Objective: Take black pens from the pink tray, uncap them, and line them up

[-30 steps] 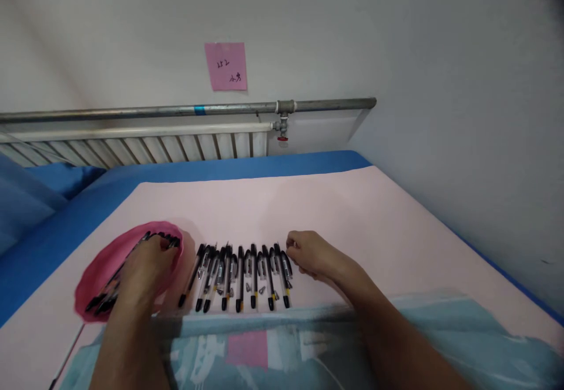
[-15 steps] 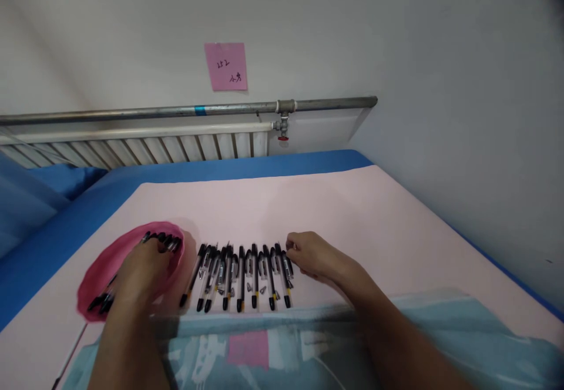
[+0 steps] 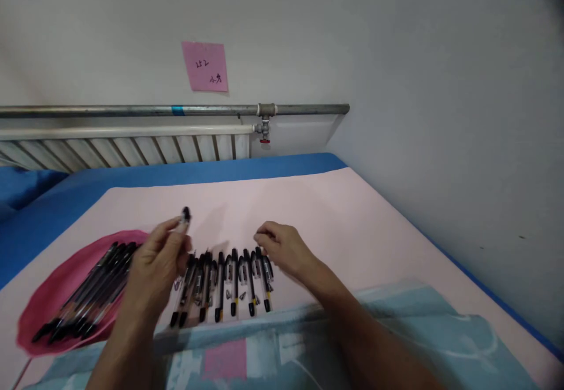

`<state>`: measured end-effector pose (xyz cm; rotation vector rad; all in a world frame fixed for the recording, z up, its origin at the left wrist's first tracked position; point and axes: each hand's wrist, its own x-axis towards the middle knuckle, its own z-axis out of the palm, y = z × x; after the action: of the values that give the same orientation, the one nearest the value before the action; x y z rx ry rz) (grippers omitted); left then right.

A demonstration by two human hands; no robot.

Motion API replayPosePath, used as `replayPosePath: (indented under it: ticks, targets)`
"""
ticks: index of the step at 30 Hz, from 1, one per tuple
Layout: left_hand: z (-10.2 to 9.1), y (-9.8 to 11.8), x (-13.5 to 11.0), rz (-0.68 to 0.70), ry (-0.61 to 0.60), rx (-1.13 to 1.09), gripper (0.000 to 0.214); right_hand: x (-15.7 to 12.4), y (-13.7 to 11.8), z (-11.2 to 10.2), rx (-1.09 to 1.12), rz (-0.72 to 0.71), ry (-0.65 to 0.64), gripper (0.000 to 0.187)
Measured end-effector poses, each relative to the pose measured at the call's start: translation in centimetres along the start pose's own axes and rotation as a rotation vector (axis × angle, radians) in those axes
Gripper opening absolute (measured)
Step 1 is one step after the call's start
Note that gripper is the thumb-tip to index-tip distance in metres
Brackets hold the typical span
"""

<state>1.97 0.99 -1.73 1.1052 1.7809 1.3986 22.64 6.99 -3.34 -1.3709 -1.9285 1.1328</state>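
Lifted pen: a black-capped pen (image 3: 185, 215), blurred, stands up from your left hand (image 3: 161, 256), pinched between thumb and fingers; the rest of it is hidden.
Change: half a second ago that hand was down in the basin; now it is out past the right rim, so one pen is clear of the pile but apart from the row.
Row: black-ended pens (image 3: 234, 284) lie side by side on the pink surface (image 3: 304, 202), with clear pen caps (image 3: 241, 270) and small metal cone tips (image 3: 242, 296) among them.
Row's far end: your right hand (image 3: 284, 249) is at the upper right corner, fingers curled; whether they pinch anything, I cannot tell.
Basin: the scalloped pink basin (image 3: 46, 308) at left holds a pile of pens (image 3: 99, 290), lying lengthwise.
Near edge: a patterned teal cloth (image 3: 436, 319) lies below your forearms.
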Motion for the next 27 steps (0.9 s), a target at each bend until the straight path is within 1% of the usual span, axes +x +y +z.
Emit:
replayPosePath:
  ticks: [1,2,4,5,7,9,11,15,18,20,21,23,25,27]
  targets:
    - [1.0,0.0,-0.5,-0.079,-0.128,-0.140,0.040,-0.2,-0.4,0.4,0.152,-0.001,-0.029,0.018]
    - [2.0,-0.1,-1.0,-0.136,-0.236,-0.222,0.037,-0.3,-0.8,0.8,0.306,-0.014,-0.056,0.021]
    - [3.5,-0.2,-1.8,-0.214,-0.403,-0.293,0.031,-0.6,-1.4,1.7,0.543,-0.066,-0.057,0.025]
    - [4.0,-0.2,-2.1,-0.242,-0.460,-0.306,0.029,-0.7,-1.6,2.1,0.610,-0.086,-0.058,0.025]
    - [4.6,-0.3,-2.5,-0.286,-0.527,-0.322,0.028,-0.8,-1.7,2.6,0.661,-0.100,-0.075,0.025]
    - [4.7,-0.3,-2.6,-0.321,-0.550,-0.343,0.027,-0.8,-1.5,2.9,0.661,-0.080,-0.100,0.024]
    - [4.6,-0.3,-2.6,-0.349,-0.565,-0.376,0.026,-0.6,-1.2,3.0,0.671,-0.038,-0.077,0.023]
    - [4.4,-0.3,-2.7,-0.407,-0.610,-0.411,0.022,0.1,-0.9,2.6,0.803,0.029,0.091,0.022]
    - [4.3,-0.5,-2.7,-0.456,-0.626,-0.368,0.022,0.7,-0.6,1.8,0.946,0.015,0.224,0.022]
    - [4.4,-0.7,-2.7,-0.460,-0.630,-0.348,0.023,0.8,-0.5,1.2,1.038,0.004,0.276,0.016]
    - [4.4,-0.8,-2.7,-0.456,-0.631,-0.349,0.023,0.8,-0.5,1.0,1.079,0.007,0.276,0.012]
    - [4.5,-0.9,-2.7,-0.444,-0.622,-0.369,0.022,0.6,-0.6,0.9,1.102,0.061,0.221,0.010]
    - [4.7,-0.9,-2.7,-0.413,-0.580,-0.423,0.021,0.3,-0.8,1.1,1.019,0.158,0.111,0.014]
    - [4.8,-0.7,-2.6,-0.374,-0.488,-0.531,0.020,-0.1,-1.1,1.6,0.872,0.237,-0.003,0.013]
